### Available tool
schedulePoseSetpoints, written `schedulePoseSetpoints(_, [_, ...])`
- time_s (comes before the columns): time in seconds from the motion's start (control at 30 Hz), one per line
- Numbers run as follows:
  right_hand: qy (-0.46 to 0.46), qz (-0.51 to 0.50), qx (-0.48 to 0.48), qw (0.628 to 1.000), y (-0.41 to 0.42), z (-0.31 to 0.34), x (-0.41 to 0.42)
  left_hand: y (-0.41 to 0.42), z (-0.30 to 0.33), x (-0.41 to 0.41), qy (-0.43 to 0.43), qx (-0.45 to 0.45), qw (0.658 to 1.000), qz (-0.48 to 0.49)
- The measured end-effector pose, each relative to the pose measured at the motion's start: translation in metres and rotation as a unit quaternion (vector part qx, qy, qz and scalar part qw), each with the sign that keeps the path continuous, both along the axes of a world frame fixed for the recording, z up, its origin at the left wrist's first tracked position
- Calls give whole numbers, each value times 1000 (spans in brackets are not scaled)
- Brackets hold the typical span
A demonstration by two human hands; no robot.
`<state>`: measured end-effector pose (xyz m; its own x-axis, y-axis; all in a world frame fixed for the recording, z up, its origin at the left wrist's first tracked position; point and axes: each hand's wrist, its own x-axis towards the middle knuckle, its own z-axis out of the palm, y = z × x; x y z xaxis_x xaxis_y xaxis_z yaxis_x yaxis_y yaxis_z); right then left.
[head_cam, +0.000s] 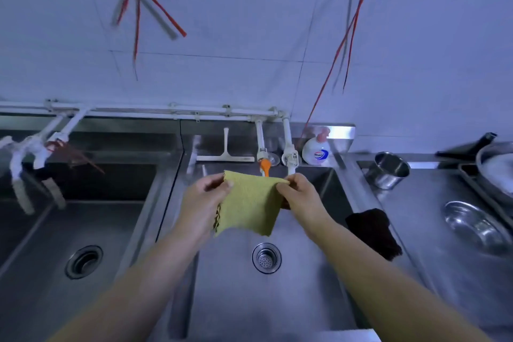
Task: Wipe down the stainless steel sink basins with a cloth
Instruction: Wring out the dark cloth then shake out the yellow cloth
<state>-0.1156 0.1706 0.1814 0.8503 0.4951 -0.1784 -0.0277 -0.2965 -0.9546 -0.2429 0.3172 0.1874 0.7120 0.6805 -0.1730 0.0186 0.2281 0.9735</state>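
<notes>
A yellow cloth (249,203) hangs spread out above the middle sink basin (277,300). My left hand (204,203) pinches its upper left corner and my right hand (299,197) pinches its upper right corner. The cloth's lower edge dangles free, just above the round drain strainer (266,258). A second steel basin (55,230) with its own drain (83,261) lies to the left.
White taps (288,144) and one with an orange spout (265,165) stand behind the cloth. A squeegee (225,157) and soap bottle (316,151) sit on the back ledge. A dark cloth (373,230) drapes the right rim. Steel pot (388,169), bowl (472,226) and pan (497,164) at right.
</notes>
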Motion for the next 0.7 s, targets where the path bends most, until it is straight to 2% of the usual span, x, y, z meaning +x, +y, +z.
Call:
schedulePoseSetpoints(0.2, [-76,-27,-93,992,-90,-59,109,-94,-43,108,85,68,991,-79])
schedulePoseSetpoints(0.4, [10,-71,-94,993,-160,-108,191,-165,-88,199,141,56,979,-134])
schedulePoseSetpoints(0.53, [90,-77,-68,991,-187,-122,239,-180,-110,253,172,39,976,-128])
schedulePoseSetpoints(0.7, [113,-67,-25,991,-195,-132,297,-186,-137,322,172,20,977,-122])
